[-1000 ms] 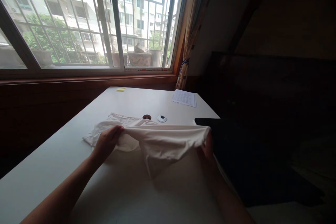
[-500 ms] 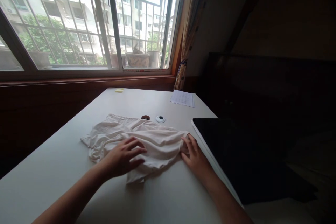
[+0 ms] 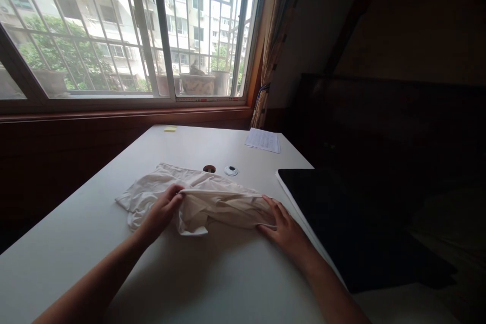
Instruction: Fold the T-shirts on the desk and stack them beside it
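A crumpled off-white garment [image 3: 224,207], thin and soft, lies across the white table [image 3: 235,273]; its exact kind is hard to make out. My left hand [image 3: 163,210] pinches an upper fold of it near the middle, thumb against fingers. From there the raised fold stretches to the right and shows the shaded fabric below. At the garment's right end, my right hand [image 3: 283,223] has the cloth between its thumb and fingers, the thumb low and the fingers on the upper edge. A loose corner hangs below the left hand.
Beyond the garment are a round cable hole [image 3: 209,168] and a small white ring-shaped piece [image 3: 231,170]. Printed papers [image 3: 263,140] and a yellow sticky note [image 3: 170,129] lie at the far edge. A black flat item [image 3: 341,223] covers the table's right side.
My left hand has gone from resting loosely over the garment to pinching a fold. The near part of the cloth has been lifted and turned back. My right hand stays at the right end.
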Available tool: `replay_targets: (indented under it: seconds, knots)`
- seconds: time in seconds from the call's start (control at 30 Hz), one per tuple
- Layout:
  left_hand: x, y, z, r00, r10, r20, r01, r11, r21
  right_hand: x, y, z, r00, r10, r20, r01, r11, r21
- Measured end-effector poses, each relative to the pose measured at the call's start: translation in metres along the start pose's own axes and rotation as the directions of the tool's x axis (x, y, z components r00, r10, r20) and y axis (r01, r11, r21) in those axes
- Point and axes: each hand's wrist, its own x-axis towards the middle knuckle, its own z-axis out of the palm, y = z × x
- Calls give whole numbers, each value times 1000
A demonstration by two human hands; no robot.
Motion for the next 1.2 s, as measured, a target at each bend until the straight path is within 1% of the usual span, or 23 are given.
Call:
replay_targets:
  seconds: [0.03, 0.1, 0.17, 0.23, 0.3, 0.5, 0.6, 0.67, 0.73, 0.83, 0.93, 1.07, 1.2]
  knots:
    - [2, -1, -5, 996, -87, -25, 85, 995, -53, 0, -4, -3, 999, -30, 21, 30, 1000, 4]
    - [4, -3, -10, 975, -218, -49, 210, 970, -123, 1, -12, -9, 994, -95, 54, 92, 995, 40]
    - [5, -5, -11, 958, -282, -55, 269, 948, -170, 2, -21, -14, 988, -136, 72, 129, 987, 95]
    - [6, -7, -11, 951, -306, -46, 291, 935, -204, 2, -27, -17, 984, -158, 83, 147, 981, 127]
    - [7, -8, -11, 945, -324, -45, 307, 926, -222, 2, -28, -17, 980, -180, 91, 169, 979, 114]
    - [9, -1, -19, 923, -374, -95, 350, 915, -202, 1, -18, -12, 980, -169, 103, 178, 980, -86]
    - [9, 2, -21, 909, -403, -107, 372, 901, -224, 1, -17, -11, 982, -165, 88, 177, 971, -158]
    - [10, 0, -22, 916, -388, -105, 352, 900, -257, 1, -18, -10, 986, -160, 52, 167, 966, -197]
    - [10, -4, -21, 933, -339, -123, 294, 913, -285, 1, -18, -9, 988, -155, -11, 148, 962, -231]
    - [10, -9, -22, 950, -236, -203, 179, 948, -262, -1, -12, -5, 989, -120, -89, 93, 960, -264]
    - [10, -9, -26, 957, -155, -247, 102, 971, -214, -1, 0, -2, 991, -115, -71, 94, 964, -248]
    - [13, -15, -28, 963, -120, -243, 79, 982, -170, 0, 12, 2, 992, -112, -51, 101, 978, -183]
    - [18, -27, -25, 965, -147, -216, 125, 985, -116, 1, 12, 7, 987, -109, -115, 91, 984, -154]
